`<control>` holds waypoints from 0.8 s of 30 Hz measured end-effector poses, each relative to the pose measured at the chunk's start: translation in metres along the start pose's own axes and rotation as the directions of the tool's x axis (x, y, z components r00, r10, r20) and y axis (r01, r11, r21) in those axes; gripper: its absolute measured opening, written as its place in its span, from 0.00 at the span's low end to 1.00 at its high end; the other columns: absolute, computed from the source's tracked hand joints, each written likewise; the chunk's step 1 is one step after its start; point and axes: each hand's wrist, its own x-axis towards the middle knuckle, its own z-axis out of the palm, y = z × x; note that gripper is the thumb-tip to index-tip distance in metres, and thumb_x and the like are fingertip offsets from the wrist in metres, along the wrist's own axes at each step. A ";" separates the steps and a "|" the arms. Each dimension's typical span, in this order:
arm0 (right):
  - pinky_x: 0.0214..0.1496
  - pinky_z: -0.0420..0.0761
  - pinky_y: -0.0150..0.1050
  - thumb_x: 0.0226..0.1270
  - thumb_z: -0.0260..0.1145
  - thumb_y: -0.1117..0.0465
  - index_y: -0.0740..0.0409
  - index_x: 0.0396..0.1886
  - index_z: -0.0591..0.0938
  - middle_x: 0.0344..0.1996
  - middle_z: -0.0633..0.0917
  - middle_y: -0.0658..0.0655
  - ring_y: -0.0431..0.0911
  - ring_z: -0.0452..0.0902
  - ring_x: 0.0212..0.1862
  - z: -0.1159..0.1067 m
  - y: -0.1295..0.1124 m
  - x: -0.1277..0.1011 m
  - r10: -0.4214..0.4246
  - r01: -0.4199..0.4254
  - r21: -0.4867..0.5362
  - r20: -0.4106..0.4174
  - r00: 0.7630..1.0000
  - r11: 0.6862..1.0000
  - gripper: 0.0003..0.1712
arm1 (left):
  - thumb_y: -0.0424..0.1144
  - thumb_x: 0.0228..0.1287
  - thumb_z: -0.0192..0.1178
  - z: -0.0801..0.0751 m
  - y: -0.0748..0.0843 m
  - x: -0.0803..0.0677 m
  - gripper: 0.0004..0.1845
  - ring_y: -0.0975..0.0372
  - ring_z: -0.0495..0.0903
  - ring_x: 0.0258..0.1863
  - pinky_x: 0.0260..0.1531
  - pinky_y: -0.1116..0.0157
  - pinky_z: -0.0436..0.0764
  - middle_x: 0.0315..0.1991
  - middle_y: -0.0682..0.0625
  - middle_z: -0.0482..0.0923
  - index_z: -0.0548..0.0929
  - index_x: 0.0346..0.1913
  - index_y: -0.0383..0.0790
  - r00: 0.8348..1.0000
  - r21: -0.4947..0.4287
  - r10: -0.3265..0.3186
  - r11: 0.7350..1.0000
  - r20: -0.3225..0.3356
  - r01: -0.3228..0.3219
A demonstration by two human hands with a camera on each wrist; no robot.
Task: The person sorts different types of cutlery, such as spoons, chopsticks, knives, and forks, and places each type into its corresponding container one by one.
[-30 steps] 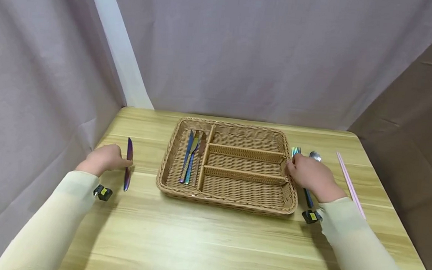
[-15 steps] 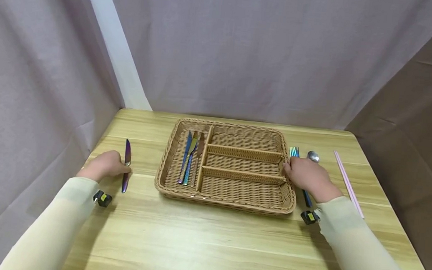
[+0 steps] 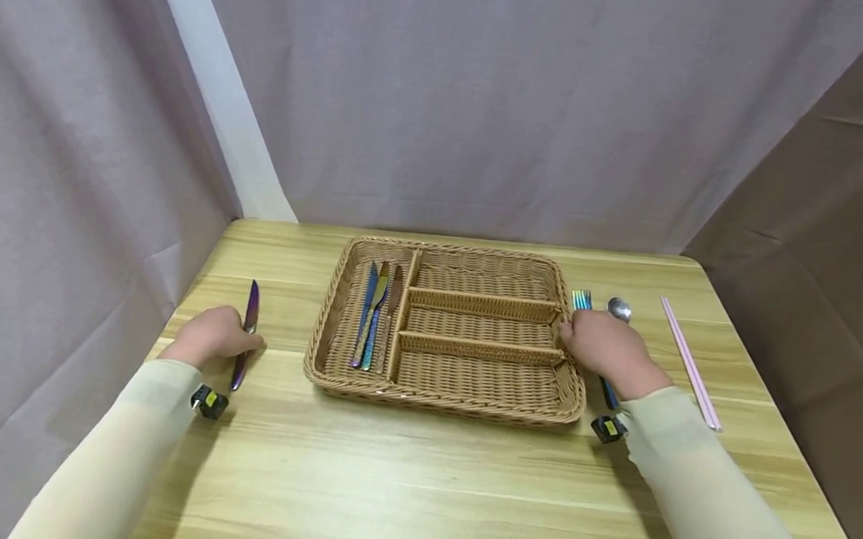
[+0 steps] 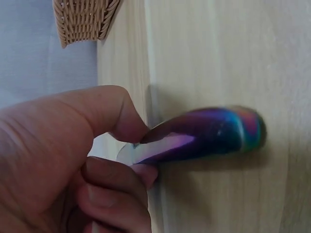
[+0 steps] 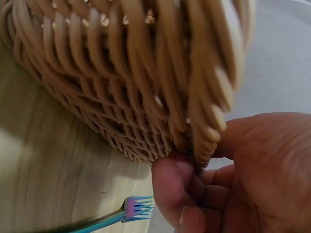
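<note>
On the table (image 3: pixel 417 469), the basket (image 3: pixel 468 397) sits mid-board with three knives (image 3: pixel 376 311) lying in its long left compartment; the three right compartments hold nothing. That much looks done. Left out, by my reading: one knife (image 3: pixel 247 323) at your left, a fork (image 3: pixel 582 299) and spoon (image 3: pixel 619 308) just right of the basket, and pink chopsticks (image 3: pixel 688 363) farther right.

Your left hand (image 3: pixel 209 336) pinches the loose knife, thumb and fingers curled on its handle; the left wrist view shows the iridescent end (image 4: pixel 214 133) low over the wood, well apart from the basket.

Your right hand (image 3: pixel 606 348) pinches the basket's right rim (image 5: pixel 204 145) between thumb and fingers. The fork (image 5: pixel 131 208) lies on the table just beside that hand, untouched; the spoon's bowl shows just beyond the knuckles.
</note>
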 end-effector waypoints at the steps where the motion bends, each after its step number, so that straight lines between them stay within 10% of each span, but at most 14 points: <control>1: 0.35 0.80 0.54 0.87 0.50 0.51 0.53 0.28 0.75 0.25 0.77 0.57 0.52 0.75 0.29 0.000 0.000 0.000 -0.001 0.001 -0.001 -0.001 1.000 1.000 0.22 | 0.58 0.69 0.68 0.001 0.000 -0.001 0.23 0.55 0.75 0.28 0.30 0.58 0.72 0.27 0.47 0.78 0.83 0.25 0.44 1.000 -0.003 0.001 1.000 -0.001 -0.001; 11: 0.37 0.80 0.55 0.86 0.50 0.52 0.53 0.27 0.75 0.25 0.78 0.57 0.53 0.76 0.29 -0.001 0.000 0.000 0.006 -0.006 -0.017 -0.006 1.000 1.000 0.22 | 0.57 0.69 0.66 -0.012 0.010 0.002 0.23 0.55 0.73 0.26 0.28 0.57 0.72 0.24 0.49 0.74 0.78 0.21 0.46 0.993 -0.003 0.069 0.998 -0.096 -0.069; 24: 0.38 0.83 0.59 0.85 0.50 0.51 0.55 0.30 0.78 0.28 0.81 0.59 0.55 0.79 0.32 0.001 0.002 0.002 0.011 -0.011 -0.027 -0.016 1.000 1.000 0.22 | 0.55 0.68 0.65 -0.039 0.068 -0.007 0.22 0.60 0.65 0.22 0.23 0.59 0.67 0.20 0.56 0.63 0.74 0.20 0.49 0.982 0.029 0.145 0.989 -0.125 -0.142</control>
